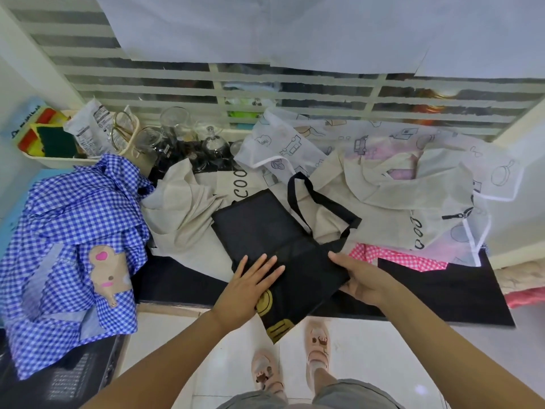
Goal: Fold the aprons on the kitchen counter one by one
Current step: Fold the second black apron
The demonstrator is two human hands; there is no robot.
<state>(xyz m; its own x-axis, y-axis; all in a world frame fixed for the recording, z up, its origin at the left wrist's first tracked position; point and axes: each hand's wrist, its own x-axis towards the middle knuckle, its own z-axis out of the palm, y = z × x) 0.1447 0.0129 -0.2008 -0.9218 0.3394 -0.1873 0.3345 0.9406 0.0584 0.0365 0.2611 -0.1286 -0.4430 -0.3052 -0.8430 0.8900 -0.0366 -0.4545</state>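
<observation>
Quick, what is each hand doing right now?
Left hand: open, pressing flat on the black apron.
Right hand: holding the black apron's edge.

A black apron (265, 228) lies partly folded into a flat rectangle at the near middle of the counter (442, 290), its yellow-printed end hanging over the near edge and its neck strap (330, 203) looped far right. A crumpled blue gingham apron (73, 231) with a bear patch drapes at the left. A rumpled beige apron (188, 202) lies behind, a second beige apron (398, 199) at right, over a pink gingham apron (392, 258); a white printed apron (295, 143) lies farthest
</observation>
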